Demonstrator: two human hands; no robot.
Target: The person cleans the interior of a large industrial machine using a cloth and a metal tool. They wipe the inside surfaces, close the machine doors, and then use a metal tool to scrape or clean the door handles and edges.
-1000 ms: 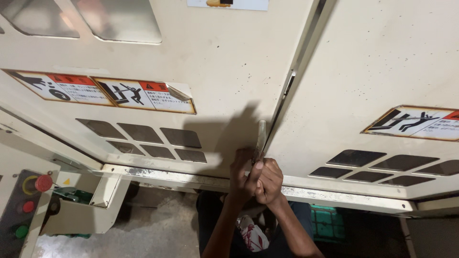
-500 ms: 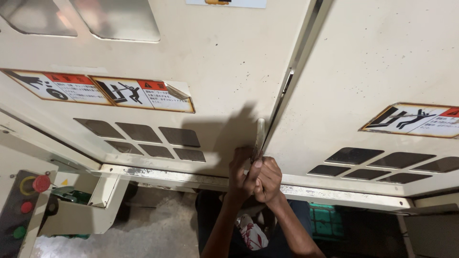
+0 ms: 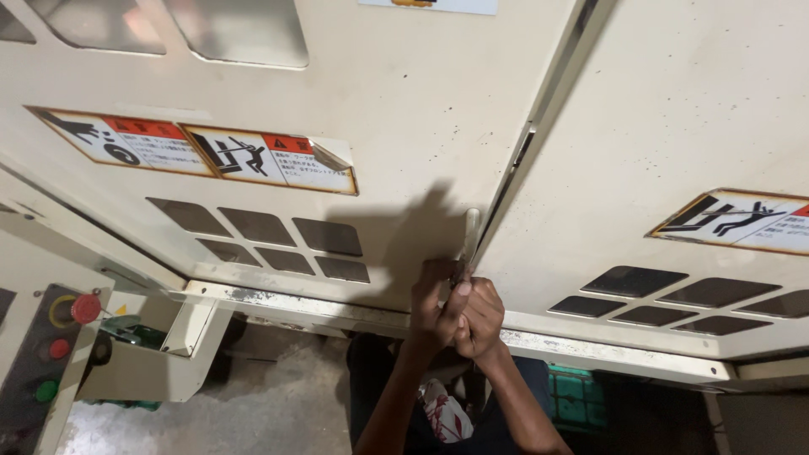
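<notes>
Little has moved since the earlier frames: both hands remain clasped at the same spot on the machine's doors, and the view has only drifted slightly, so the handle sits a touch lower and more to the right than before.

Both hands grip the lower end of a narrow, pale metal door handle (image 3: 470, 238), a vertical bar fixed along the right edge of the left cream door panel (image 3: 396, 109), just beside the dark seam where it meets the right door panel (image 3: 674, 126). The left hand (image 3: 431, 302) wraps the bar from the left, its fingers (image 3: 438, 274) curled shut around it. The right hand (image 3: 482, 316) presses against the left from the right side, its fingers folded in tight around the same end of the handle, knuckles facing the camera. The two hands touch each other, and their shadow falls on the left panel.

On the left door, two warning labels (image 3: 206, 152) with orange and red headers sit above a block of dark rectangular vents (image 3: 261, 240). The right door carries a similar label (image 3: 742, 221) above its own vents (image 3: 674, 299). At lower left stands a control box with a red mushroom button (image 3: 85, 308), a smaller red button (image 3: 58, 348) and a green button (image 3: 45, 391). Below the doors, a green crate (image 3: 575, 396) rests on the floor.
</notes>
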